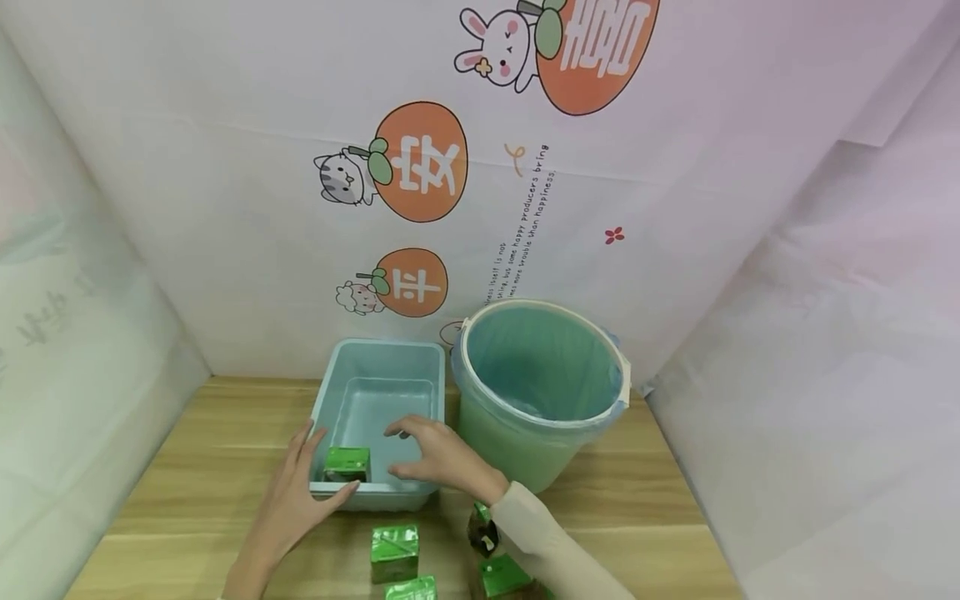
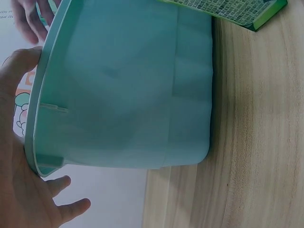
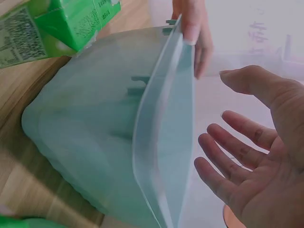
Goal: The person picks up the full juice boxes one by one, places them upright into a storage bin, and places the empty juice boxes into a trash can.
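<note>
A light blue plastic bin (image 1: 386, 498) stands on the wooden table, with one green-topped carton (image 1: 347, 463) inside its near left corner. My left hand (image 1: 291, 500) is at that corner with fingers spread, the thumb at the near rim and the other fingers along the left side. Over the right part of the bin hovers my right hand (image 1: 438, 454), its fingers loosely bent and nothing between them. The right wrist view shows this hand (image 3: 256, 152) apart from the bin's rim. Green cartons (image 1: 395, 552) (image 3: 71, 28) lie in front of the bin.
A pale green bucket (image 1: 517, 446) with a liner over its rim stands right of the bin. Beside my right forearm lie a dark and green item (image 1: 482, 530) and another green carton (image 1: 504, 575). A printed white cloth (image 1: 262, 208) hangs behind.
</note>
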Demonstrator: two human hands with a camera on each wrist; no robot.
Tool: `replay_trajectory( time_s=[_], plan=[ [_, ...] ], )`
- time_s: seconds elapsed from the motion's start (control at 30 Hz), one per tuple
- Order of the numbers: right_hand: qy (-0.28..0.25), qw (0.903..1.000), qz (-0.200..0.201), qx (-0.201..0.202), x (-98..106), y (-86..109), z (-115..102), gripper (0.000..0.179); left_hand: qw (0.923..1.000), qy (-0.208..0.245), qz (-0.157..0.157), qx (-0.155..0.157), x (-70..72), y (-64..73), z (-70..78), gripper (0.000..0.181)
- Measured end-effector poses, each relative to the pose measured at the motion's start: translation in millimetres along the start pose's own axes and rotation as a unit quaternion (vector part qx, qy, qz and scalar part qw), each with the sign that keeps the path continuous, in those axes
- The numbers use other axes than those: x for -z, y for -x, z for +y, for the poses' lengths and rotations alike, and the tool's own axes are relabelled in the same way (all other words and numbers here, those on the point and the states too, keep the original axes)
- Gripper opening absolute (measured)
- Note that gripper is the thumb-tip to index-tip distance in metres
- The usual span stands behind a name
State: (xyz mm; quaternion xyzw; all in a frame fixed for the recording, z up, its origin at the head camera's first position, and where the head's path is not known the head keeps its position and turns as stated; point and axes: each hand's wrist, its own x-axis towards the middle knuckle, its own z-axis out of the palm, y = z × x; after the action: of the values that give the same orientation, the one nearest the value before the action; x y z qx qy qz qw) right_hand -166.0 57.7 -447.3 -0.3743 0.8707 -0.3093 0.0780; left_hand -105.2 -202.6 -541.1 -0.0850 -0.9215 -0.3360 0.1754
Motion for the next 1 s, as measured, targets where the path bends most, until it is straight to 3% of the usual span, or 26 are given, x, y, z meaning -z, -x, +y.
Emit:
replay_trajectory(
  time_s=[0.33,0.6,1.0],
  plan=[
    [0.001,0.9996,0.027,-0.002,9.5,44.9,9.6,0.043,0.9996,0.008,-0.012,0.023,1.8,3.4,0.6,0.100],
    [-0.002,0.9961,0.084,-0.027,15.8,94.0,34.2,0.044,0.9996,0.008,-0.015,0.022,1.2,0.2,2.4,0.101],
    [0.028,0.9866,0.158,-0.026,9.4,156.8,73.2,0.042,0.9999,0.003,-0.004,0.015,0.2,2.0,1.9,0.100]
  ],
)
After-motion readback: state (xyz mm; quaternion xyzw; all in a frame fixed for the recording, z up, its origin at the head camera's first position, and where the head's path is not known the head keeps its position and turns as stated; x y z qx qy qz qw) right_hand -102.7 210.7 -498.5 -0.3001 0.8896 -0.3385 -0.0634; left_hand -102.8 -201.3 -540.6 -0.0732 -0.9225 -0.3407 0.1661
